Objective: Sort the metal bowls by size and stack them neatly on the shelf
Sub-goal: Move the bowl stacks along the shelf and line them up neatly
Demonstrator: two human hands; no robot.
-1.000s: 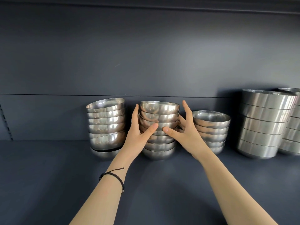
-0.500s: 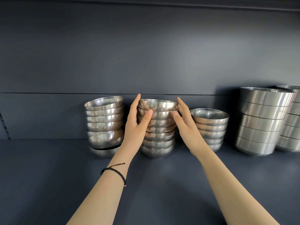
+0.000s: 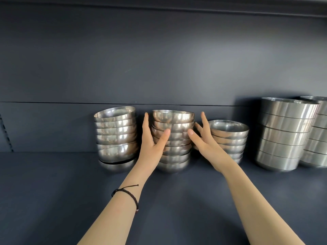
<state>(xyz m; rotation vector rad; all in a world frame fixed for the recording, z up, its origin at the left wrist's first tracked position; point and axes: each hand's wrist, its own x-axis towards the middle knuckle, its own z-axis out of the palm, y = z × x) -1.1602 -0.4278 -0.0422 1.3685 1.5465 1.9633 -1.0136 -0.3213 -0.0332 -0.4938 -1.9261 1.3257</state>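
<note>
Steadying the middle stack (image 3: pixel 173 138) seems the purpose. Seen from the head, the left hand (image 3: pixel 152 144) and the right hand (image 3: pixel 203 142) flank it with fingers straight and spread and thumbs on its front, pinching nothing. It stands far back on the shelf (image 3: pixel 70 200). I count five stacks: the leaning left stack (image 3: pixel 115 137), the middle one of about eight bowls, a short stack (image 3: pixel 229 138) of about five, and two tall stacks (image 3: pixel 283 133) of bigger bowls at right.
</note>
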